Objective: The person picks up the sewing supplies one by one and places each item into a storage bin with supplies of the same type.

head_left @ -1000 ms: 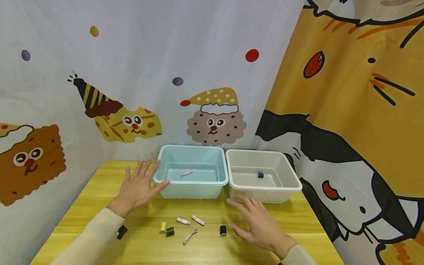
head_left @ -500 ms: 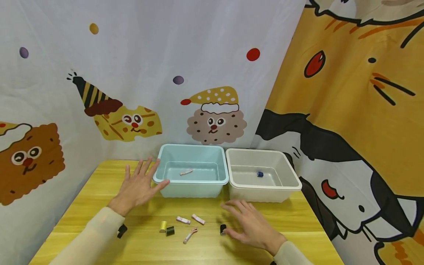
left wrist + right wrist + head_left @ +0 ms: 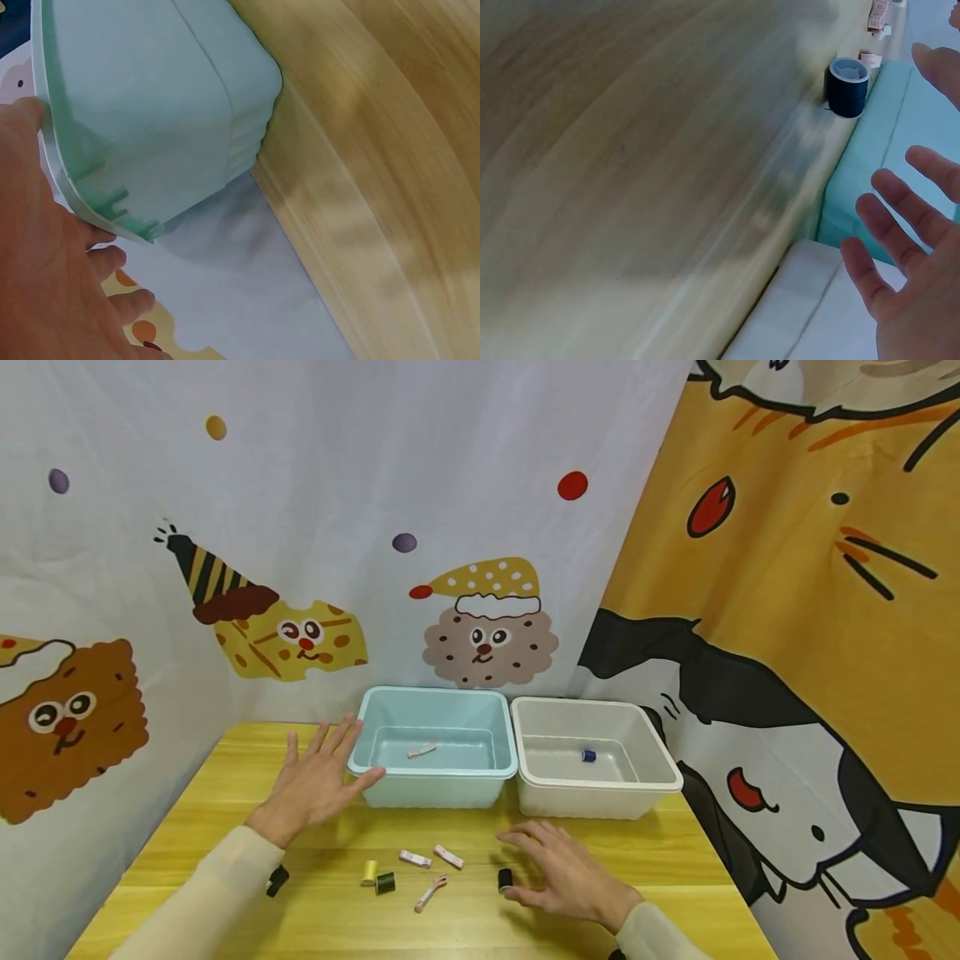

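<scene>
My left hand [image 3: 311, 785], fingers spread, is at the left rim of the light blue bin [image 3: 438, 789]; in the left wrist view its fingertips lie right along the bin's rim. My right hand [image 3: 562, 872] hovers over the table with its fingers apart and holds nothing. Close to its thumb stands a black thread spool [image 3: 505, 880], also seen in the right wrist view as a dark spool [image 3: 847, 86] with a pale end. Left of that lie a yellow spool [image 3: 370, 872], a dark green spool [image 3: 385, 883] and several small pinkish-white strips [image 3: 431, 893].
A white bin [image 3: 600, 802] stands right beside the blue one, with a blue spool [image 3: 588, 756] inside. One pale strip [image 3: 422, 751] lies in the blue bin. Behind the wooden table [image 3: 300, 918] hangs a cartoon-printed curtain [image 3: 480, 460].
My right hand has moved left and slightly down, bringing its thumb close to the black spool. The left hand has stayed at the blue bin.
</scene>
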Demonstrator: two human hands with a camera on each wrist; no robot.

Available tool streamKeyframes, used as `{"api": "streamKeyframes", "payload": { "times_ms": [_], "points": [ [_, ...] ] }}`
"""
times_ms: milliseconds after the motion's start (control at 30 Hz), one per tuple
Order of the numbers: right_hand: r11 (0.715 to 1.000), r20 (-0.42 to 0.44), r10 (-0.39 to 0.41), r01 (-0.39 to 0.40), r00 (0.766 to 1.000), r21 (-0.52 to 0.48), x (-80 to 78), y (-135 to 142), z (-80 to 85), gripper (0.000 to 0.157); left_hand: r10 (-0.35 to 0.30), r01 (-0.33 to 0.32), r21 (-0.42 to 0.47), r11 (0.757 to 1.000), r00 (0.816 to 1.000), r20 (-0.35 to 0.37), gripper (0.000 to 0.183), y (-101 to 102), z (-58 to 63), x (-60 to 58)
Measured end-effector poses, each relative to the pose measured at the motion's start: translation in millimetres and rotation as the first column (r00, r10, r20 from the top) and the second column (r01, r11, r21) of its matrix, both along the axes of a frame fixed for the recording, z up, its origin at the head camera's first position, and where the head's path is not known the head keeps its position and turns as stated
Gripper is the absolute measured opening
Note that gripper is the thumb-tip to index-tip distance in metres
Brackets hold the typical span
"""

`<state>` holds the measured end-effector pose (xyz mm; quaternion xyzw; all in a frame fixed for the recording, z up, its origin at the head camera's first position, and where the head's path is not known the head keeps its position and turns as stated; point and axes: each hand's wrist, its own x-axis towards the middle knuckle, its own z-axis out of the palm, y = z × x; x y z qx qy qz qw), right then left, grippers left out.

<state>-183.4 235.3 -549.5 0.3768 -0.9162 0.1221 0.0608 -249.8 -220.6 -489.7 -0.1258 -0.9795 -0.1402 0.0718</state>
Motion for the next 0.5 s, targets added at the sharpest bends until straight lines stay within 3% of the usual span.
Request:
{"api": "streamKeyframes", "payload": {
  "times_ms": [300,500],
  "points": [
    [1.0,0.117,-0.002,0.0,0.993,0.017,-4.6,2.3,-12.0,0.074,-0.008,0.009,-0.006,1.0,1.0,0.015,0.107,3.5,0.2,-0.6],
    [0.999,0.11,0.014,-0.017,0.994,0.029,-5.6,1.9,-17.2,0.069,-0.009,0.009,-0.002,1.0,1.0,0.023,0.107,3.7,2.0,0.4]
  ]
}}
